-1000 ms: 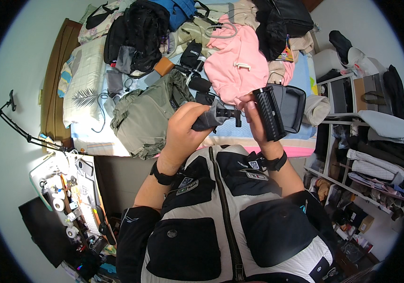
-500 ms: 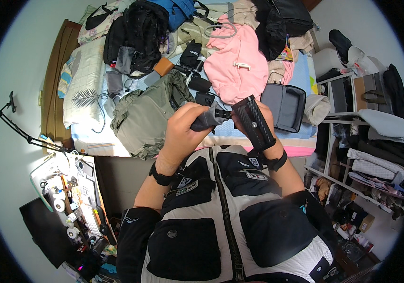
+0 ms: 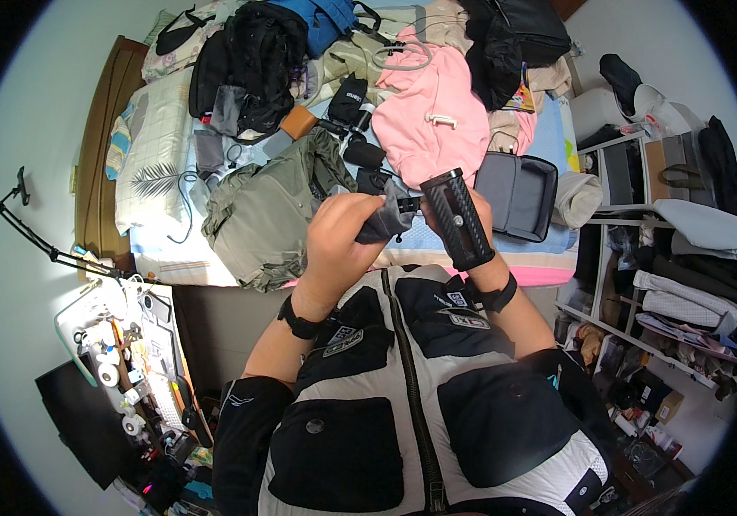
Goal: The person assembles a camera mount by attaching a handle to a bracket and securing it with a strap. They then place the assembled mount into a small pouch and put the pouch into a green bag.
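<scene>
Head view looks straight down at a person standing at the edge of a bed (image 3: 506,258) piled with clothes and bags. Left hand (image 3: 338,236) is curled tight around a dark grey handle-like part (image 3: 385,222), fingers wrapped all the way round, so most of that part is buried in the fist. Right hand (image 3: 471,225) is mostly hidden behind a black textured cylinder (image 3: 457,219) that it grips from the back; only a bit of thumb and wrist show, so how the fingers sit is hard to say. The cylinder tilts up and to the left, its top end meeting the grey part between both hands, held up over the bed edge in front of the chest. Surface looks like woven carbon pattern, matte black. Just behind it on the bed lie an open grey case (image 3: 519,193), a pink hoodie (image 3: 433,120) and an olive green bag (image 3: 269,211).
</scene>
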A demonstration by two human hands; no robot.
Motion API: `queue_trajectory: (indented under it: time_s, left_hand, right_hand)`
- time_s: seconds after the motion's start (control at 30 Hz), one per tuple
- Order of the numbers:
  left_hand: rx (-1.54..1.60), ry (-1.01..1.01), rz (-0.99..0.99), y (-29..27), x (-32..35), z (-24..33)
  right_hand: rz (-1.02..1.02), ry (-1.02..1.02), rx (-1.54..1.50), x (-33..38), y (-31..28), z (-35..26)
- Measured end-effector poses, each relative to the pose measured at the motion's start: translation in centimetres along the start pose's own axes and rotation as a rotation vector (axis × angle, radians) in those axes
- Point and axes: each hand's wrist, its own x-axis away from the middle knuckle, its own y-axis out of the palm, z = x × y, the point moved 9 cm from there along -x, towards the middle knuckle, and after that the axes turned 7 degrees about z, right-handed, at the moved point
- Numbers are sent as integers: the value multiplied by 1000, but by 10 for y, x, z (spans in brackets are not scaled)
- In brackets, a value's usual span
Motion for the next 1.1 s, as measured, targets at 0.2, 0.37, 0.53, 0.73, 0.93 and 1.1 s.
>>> queue_trajectory:
  time_s: [0.2, 0.37, 0.53, 0.73, 0.93, 1.1]
  left_hand:
    - [-21, 86, 6, -1, 0, 9]
    - [56, -13, 52, -3, 0, 0]
    - [248, -294, 103, -4, 7, -31]
    - [639, -649, 174, 9, 26, -74]
    - [734, -793, 230, 19, 39, -98]
    - [801, -918, 270, 35, 52, -108]
  right_hand:
    - [4, 196, -59, 13, 12, 16]
    - [-74, 337, -94, 17, 17, 26]
    - [44, 415, -284, 19, 9, 32]
    - [44, 702, -943, 26, 22, 56]
    - [-62, 720, -830, 19, 21, 45]
    - [-305, 585, -657, 16, 35, 20]
